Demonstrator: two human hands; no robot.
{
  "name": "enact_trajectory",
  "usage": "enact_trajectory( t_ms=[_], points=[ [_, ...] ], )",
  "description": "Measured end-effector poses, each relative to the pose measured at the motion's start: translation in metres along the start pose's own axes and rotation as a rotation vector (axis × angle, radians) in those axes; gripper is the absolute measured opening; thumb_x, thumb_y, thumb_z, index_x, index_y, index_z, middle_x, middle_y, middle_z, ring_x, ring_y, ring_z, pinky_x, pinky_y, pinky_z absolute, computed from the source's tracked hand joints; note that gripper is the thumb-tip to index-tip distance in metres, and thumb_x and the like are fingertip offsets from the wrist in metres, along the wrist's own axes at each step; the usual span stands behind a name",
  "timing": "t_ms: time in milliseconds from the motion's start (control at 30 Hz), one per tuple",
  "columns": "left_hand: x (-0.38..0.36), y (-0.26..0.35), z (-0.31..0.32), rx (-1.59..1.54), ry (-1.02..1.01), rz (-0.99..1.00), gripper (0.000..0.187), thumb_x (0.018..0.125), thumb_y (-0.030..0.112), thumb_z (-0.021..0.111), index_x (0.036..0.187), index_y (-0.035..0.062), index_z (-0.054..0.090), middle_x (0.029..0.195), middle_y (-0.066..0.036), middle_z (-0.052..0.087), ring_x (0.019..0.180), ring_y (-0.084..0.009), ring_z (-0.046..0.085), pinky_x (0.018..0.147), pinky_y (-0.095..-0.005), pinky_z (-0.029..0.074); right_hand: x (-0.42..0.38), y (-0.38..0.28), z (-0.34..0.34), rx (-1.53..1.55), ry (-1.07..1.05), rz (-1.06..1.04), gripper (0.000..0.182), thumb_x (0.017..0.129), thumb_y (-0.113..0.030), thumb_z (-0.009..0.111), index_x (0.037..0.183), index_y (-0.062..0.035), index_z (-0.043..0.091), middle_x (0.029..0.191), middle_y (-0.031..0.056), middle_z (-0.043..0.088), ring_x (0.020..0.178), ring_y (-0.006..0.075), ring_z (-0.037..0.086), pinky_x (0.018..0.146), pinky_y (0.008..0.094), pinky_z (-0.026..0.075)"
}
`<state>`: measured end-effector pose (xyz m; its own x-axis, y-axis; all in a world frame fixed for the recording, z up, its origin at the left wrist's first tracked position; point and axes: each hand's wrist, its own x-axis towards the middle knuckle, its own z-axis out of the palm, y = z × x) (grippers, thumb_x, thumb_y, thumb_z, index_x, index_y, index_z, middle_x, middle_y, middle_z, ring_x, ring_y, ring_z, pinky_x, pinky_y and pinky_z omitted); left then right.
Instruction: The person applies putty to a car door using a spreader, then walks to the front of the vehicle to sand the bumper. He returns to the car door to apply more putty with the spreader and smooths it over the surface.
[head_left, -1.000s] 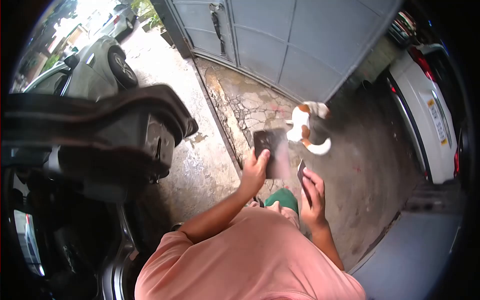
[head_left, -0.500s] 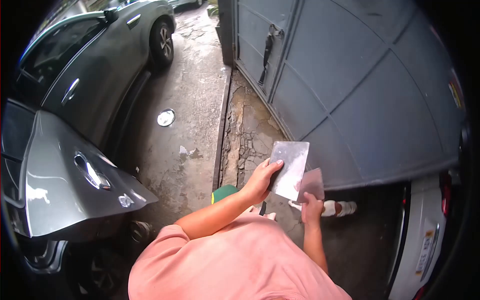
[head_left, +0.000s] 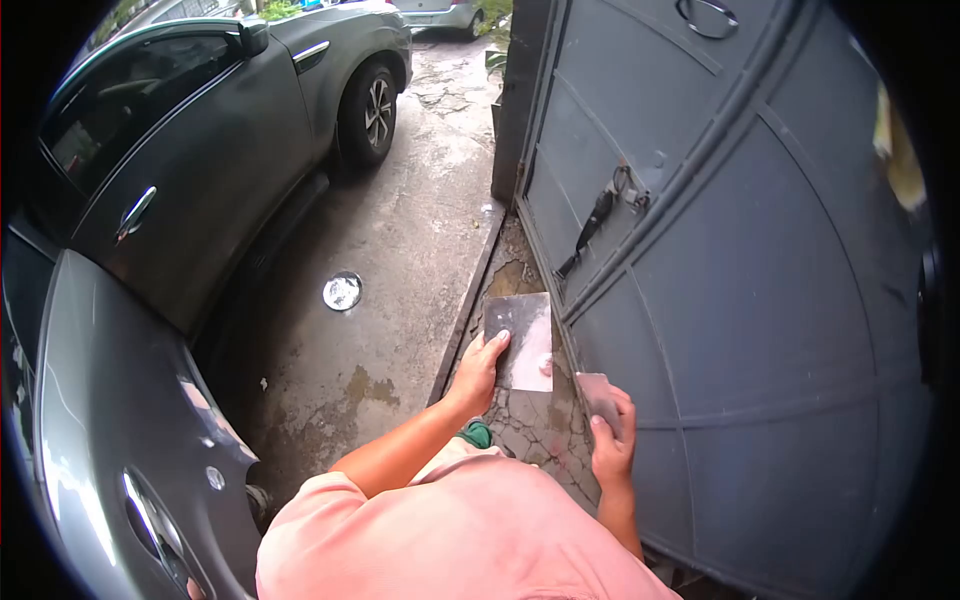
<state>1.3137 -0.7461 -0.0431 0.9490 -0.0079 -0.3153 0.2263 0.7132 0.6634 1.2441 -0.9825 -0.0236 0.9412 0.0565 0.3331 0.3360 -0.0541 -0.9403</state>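
My left hand (head_left: 474,376) is closed on the left edge of a thin, shiny rectangular metal plate (head_left: 522,338), thumb across its face. The plate is held tilted up in front of my body, and a pale pinkish reflection shows on its right part. To the right, my right hand (head_left: 615,445) grips a smaller flat metal scraper (head_left: 595,392), fingers behind it and thumb in front. A gap separates the scraper from the larger plate. The grey metal gate (head_left: 640,350) stands just beyond my right hand.
On my left stands a dark grey car (head_left: 200,150), with a grey car door panel (head_left: 120,400) closer to me. A round silvery lid-like disc (head_left: 342,291) lies on the concrete floor (head_left: 400,240). A black strap (head_left: 590,230) hangs from the gate's latch.
The view has turned toward the gate. The scraper, which overlapped the plate's lower right corner, is now apart from it to the right. Both hands keep their hold.
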Motion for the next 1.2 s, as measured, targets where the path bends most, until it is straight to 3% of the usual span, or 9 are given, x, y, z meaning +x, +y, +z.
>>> enact_trajectory(
  t_ms=[133, 267, 433, 533, 633, 900, 1067, 1167, 1200],
  points=[
    [0.062, 0.039, 0.015, -0.044, 0.055, 0.055, 0.032, 0.103, 0.02, 0.059, 0.13, 0.0026, 0.053, 0.119, -0.009, 0.066, 0.105, -0.0168, 0.063, 0.094, -0.033, 0.05, 0.117, -0.004, 0.062, -0.4, -0.292, -0.401, 0.059, 0.083, 0.01, 0.061, 0.14, -0.0054, 0.05, 0.135, 0.0212, 0.049, 0.126, 0.0381, 0.053, 0.106, 0.045, 0.046],
    [0.123, 0.066, 0.011, -0.068, 0.183, 0.161, 0.03, 0.103, 0.016, 0.058, 0.129, 0.0018, 0.052, 0.114, -0.008, 0.066, 0.101, -0.0172, 0.064, 0.088, -0.0337, 0.054, 0.192, 0.037, 0.09, -0.393, -0.384, -0.389, 0.077, 0.075, 0.013, 0.065, 0.144, -0.0161, 0.049, 0.131, 0.0201, 0.047, 0.124, 0.0423, 0.052, 0.104, 0.0468, 0.047],
    [0.223, 0.136, -0.007, -0.143, 0.379, 0.146, 0.029, 0.103, 0.014, 0.058, 0.129, 0.003, 0.052, 0.112, -0.008, 0.065, 0.097, -0.0184, 0.067, 0.085, -0.0349, 0.058, 0.317, 0.146, 0.109, -0.487, -0.512, -0.301, 0.066, 0.077, 0.008, 0.067, 0.138, -0.0156, 0.057, 0.13, 0.0172, 0.051, 0.119, 0.0403, 0.053, 0.103, 0.048, 0.046],
    [0.303, 0.187, -0.01, 0.114, 0.231, 0.409, 0.027, 0.105, 0.017, 0.056, 0.127, 0.0021, 0.055, 0.115, -0.006, 0.067, 0.098, -0.0142, 0.064, 0.083, -0.0306, 0.055, 0.409, 0.189, 0.118, -0.539, -0.507, -0.25, 0.057, 0.08, 0.002, 0.068, 0.134, -0.0153, 0.062, 0.132, 0.015, 0.054, 0.12, 0.04, 0.053, 0.104, 0.0494, 0.044],
    [0.38, 0.225, -0.004, 0.549, 0.212, 0.404, 0.026, 0.106, 0.018, 0.056, 0.125, 0.0006, 0.059, 0.11, -0.005, 0.07, 0.095, -0.0093, 0.061, 0.08, -0.0272, 0.053, 0.538, 0.173, 0.146, -0.603, -0.454, -0.412, 0.057, 0.078, 0.003, 0.065, 0.132, -0.0164, 0.064, 0.13, 0.0114, 0.057, 0.123, 0.0373, 0.052, 0.109, 0.0497, 0.04],
    [0.546, 0.329, -0.001, 0.804, 0.629, 0.752, 0.031, 0.106, 0.019, 0.055, 0.127, -0.0038, 0.058, 0.099, -0.013, 0.073, 0.089, -0.0131, 0.064, 0.077, -0.0313, 0.052, 0.71, 0.21, 0.267, -0.344, -0.882, -0.578, 0.049, 0.079, -0.003, 0.065, 0.125, -0.0187, 0.068, 0.13, 0.0077, 0.057, 0.125, 0.0321, 0.052, 0.113, 0.0506, 0.037],
    [0.653, 0.429, -0.029, 0.714, 0.642, 0.782, 0.032, 0.108, 0.018, 0.051, 0.134, -0.0011, 0.052, 0.121, -0.009, 0.064, 0.104, -0.0146, 0.059, 0.096, -0.0293, 0.047, 0.816, 0.286, 0.317, -0.326, -0.978, -0.24, 0.065, 0.073, 0.007, 0.07, 0.134, -0.0167, 0.06, 0.135, 0.0121, 0.051, 0.126, 0.0369, 0.051, 0.111, 0.0541, 0.039],
    [0.741, 0.46, -0.089, 0.312, 0.554, 0.639, 0.032, 0.107, 0.023, 0.055, 0.127, -0.0019, 0.056, 0.112, -0.009, 0.067, 0.099, -0.0149, 0.061, 0.09, -0.0296, 0.049, 0.9, 0.262, 0.389, -0.127, -0.791, -0.455, 0.068, 0.072, 0.005, 0.075, 0.134, -0.0171, 0.058, 0.137, 0.0133, 0.048, 0.126, 0.0386, 0.05, 0.109, 0.0534, 0.042],
    [0.764, 0.477, -0.096, 0.032, 0.499, 0.511, 0.03, 0.106, 0.02, 0.056, 0.129, -0.0001, 0.053, 0.118, -0.01, 0.064, 0.105, -0.016, 0.059, 0.096, -0.031, 0.048, 0.923, 0.264, 0.417, -0.127, -0.799, -0.53, 0.07, 0.071, 0.003, 0.078, 0.134, -0.0178, 0.057, 0.136, 0.0135, 0.047, 0.126, 0.0386, 0.05, 0.109, 0.0527, 0.043]
  ],
)
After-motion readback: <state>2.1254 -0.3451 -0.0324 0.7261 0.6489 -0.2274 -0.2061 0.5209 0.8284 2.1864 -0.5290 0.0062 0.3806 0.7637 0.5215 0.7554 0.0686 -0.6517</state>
